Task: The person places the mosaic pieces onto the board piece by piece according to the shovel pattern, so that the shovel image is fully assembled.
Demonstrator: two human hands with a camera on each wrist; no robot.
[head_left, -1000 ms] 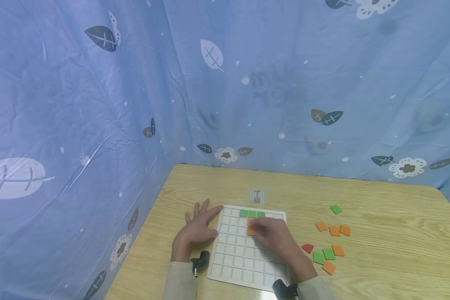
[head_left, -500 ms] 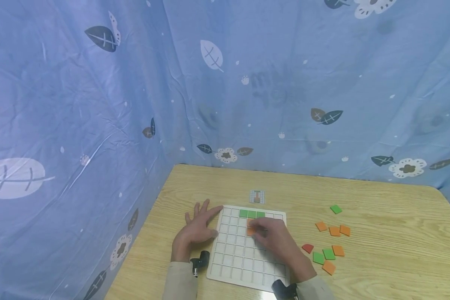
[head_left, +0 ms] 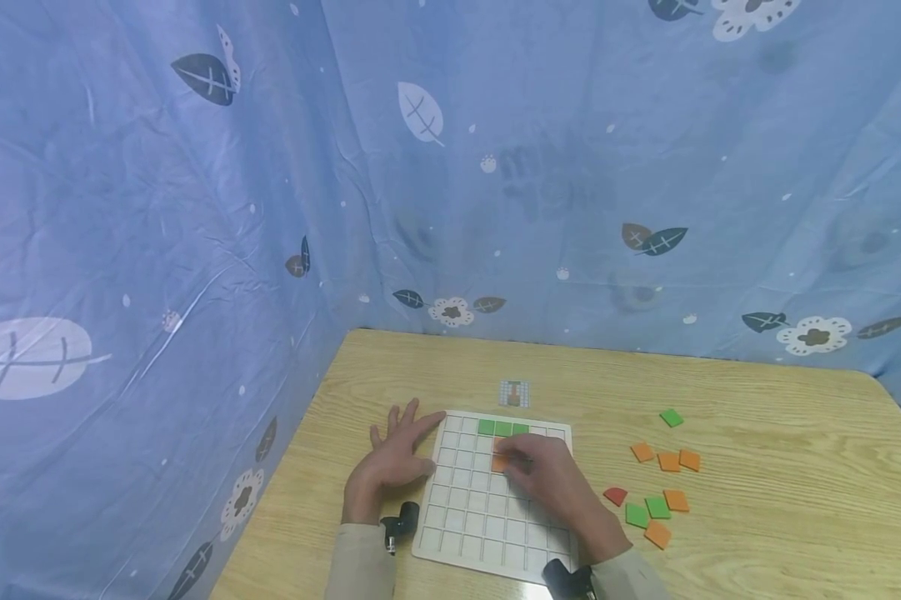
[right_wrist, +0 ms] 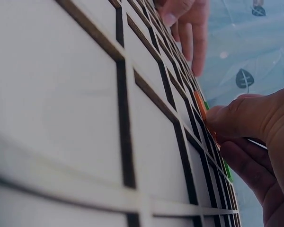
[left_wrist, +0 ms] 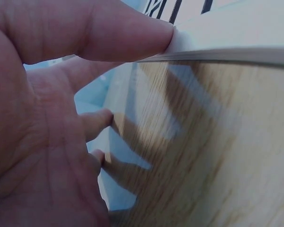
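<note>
A white grid board (head_left: 458, 521) lies on the table, with a row of 3 green square tiles (head_left: 487, 427) near its far edge. Below the middle green one, two orange square tiles (head_left: 499, 463) form a column, partly hidden by fingers. My right hand (head_left: 546, 468) pinches the nearer orange tile at its cell; in the right wrist view the thumb (right_wrist: 217, 117) lies against the orange piece (right_wrist: 200, 105). With fingers spread, my left hand (head_left: 393, 460) rests at the board's left edge. Its thumb (left_wrist: 146, 35) touches the board's side in the left wrist view.
Right of the board lie several loose orange tiles (head_left: 676, 500), several green tiles (head_left: 658, 507) and a red quarter-round piece (head_left: 615, 496). A small printed pattern card (head_left: 514, 393) sits beyond the board. Blue patterned curtain (head_left: 555, 183) hangs behind and left of the table.
Both hands stay nearly in place. The right fingers remain at the orange tile, and the whole head view shifts very slightly.
</note>
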